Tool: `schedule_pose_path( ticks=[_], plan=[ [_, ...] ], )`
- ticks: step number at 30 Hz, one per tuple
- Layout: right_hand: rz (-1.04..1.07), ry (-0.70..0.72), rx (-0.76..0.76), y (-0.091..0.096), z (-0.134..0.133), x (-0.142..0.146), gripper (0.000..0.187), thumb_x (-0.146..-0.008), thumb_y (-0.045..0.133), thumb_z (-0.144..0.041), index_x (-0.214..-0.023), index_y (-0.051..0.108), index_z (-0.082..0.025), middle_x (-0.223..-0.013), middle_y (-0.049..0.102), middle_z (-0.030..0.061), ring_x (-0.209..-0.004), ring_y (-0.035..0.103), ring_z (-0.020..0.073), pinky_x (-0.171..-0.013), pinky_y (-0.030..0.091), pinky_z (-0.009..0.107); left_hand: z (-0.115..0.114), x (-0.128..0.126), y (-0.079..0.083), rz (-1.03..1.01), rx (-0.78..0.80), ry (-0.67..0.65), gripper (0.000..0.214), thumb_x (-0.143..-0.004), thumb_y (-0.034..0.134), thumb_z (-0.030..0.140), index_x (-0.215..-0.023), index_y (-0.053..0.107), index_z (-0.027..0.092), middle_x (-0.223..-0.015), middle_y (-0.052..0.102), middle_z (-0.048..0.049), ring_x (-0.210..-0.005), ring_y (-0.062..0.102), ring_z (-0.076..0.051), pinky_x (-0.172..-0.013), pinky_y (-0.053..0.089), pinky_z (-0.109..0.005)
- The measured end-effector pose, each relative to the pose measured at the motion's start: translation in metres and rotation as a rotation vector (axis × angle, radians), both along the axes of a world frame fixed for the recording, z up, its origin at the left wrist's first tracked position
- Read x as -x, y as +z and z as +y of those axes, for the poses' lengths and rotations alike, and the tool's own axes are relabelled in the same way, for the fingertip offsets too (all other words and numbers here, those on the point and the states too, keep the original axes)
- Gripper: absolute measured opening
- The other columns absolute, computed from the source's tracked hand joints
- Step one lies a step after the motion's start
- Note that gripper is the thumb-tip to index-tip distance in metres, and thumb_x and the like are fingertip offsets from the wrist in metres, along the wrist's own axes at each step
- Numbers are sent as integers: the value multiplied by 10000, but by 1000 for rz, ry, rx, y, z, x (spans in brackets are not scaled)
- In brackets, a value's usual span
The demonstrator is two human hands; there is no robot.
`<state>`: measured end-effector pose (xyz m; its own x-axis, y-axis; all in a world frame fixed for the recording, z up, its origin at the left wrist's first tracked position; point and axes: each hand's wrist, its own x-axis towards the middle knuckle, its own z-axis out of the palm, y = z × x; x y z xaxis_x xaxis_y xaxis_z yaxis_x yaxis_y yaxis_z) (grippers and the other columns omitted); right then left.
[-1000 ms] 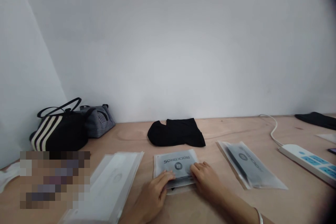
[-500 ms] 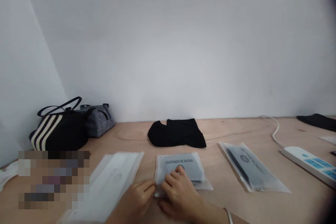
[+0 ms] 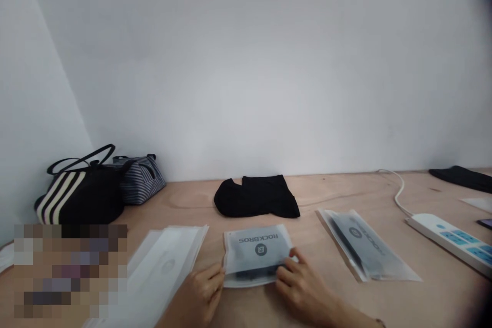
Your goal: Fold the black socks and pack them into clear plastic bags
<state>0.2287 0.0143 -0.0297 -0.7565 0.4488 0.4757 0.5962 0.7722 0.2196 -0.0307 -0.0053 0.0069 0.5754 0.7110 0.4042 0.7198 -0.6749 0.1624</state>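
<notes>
A frosted plastic pouch (image 3: 257, 253) printed ROCKBROS, with something dark inside, lies on the wooden table (image 3: 315, 195) just ahead of me. My left hand (image 3: 200, 294) pinches its near left corner. My right hand (image 3: 302, 289) grips its near right edge, thumb on top. Behind the pouch lies a folded black garment (image 3: 257, 196). A stack of empty frosted pouches (image 3: 161, 266) lies to the left of my left hand.
To the right lies another filled pouch (image 3: 365, 251), then a white power strip (image 3: 449, 241) with its cable. A black striped bag (image 3: 80, 192) and a grey striped bag (image 3: 138, 177) stand at the back left. More black cloth (image 3: 463, 177) lies far right.
My right hand has moved from the middle of the pouch's top to its near right edge. My left hand stays at the near left corner. The pouch has shifted slightly left.
</notes>
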Motion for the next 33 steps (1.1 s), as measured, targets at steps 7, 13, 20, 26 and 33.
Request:
schedule_pose_path(
  ticks=[7, 13, 20, 26, 33],
  plan=[
    [15, -183, 184, 19, -11, -56, 106, -766, 454, -191, -689, 527, -201, -712, 553, 36, -713, 474, 191, -798, 281, 425, -3, -1, 21, 9, 145, 68, 239, -773, 377, 127, -640, 563, 199, -737, 595, -11, -640, 591, -135, -580, 472, -226],
    [81, -152, 410, 55, 4, -24, 366, -797, 446, -465, -1011, 563, -191, -991, 576, 87, -933, 491, 233, -854, 309, 416, 6, -35, 27, 67, 185, 120, 418, -800, 442, 290, -1207, 471, 201, -1294, 455, -64, -1191, 391, -235, -995, 316, -403],
    [3, -28, 621, 32, 31, 4, 634, -867, 281, -523, -1391, 91, -219, -1435, 170, 84, -1307, 134, 238, -1044, 36, 475, 32, -63, -17, 170, 249, 190, 568, -904, 229, 442, -1361, 226, 105, -1431, 171, -116, -1309, 113, -249, -1058, 183, -441],
    [1, -2, 750, 29, 35, 2, 823, -767, 403, -628, -1386, 55, -211, -1437, 115, 102, -1307, 99, 269, -1039, 3, 493, 35, -54, -25, 118, 290, 148, 574, -909, 184, 485, -1368, 202, 140, -1435, 157, -92, -1311, 114, -220, -1058, 196, -412],
    [2, -16, 763, 33, 28, 3, 817, -746, 437, -640, -1381, 56, -296, -1448, 82, 109, -1303, 74, 312, -999, 39, 573, 28, -49, -27, -71, 140, 356, 454, -912, 241, 406, -1266, 429, 193, -1322, 435, -37, -1230, 347, -179, -1036, 266, -354]
  ],
)
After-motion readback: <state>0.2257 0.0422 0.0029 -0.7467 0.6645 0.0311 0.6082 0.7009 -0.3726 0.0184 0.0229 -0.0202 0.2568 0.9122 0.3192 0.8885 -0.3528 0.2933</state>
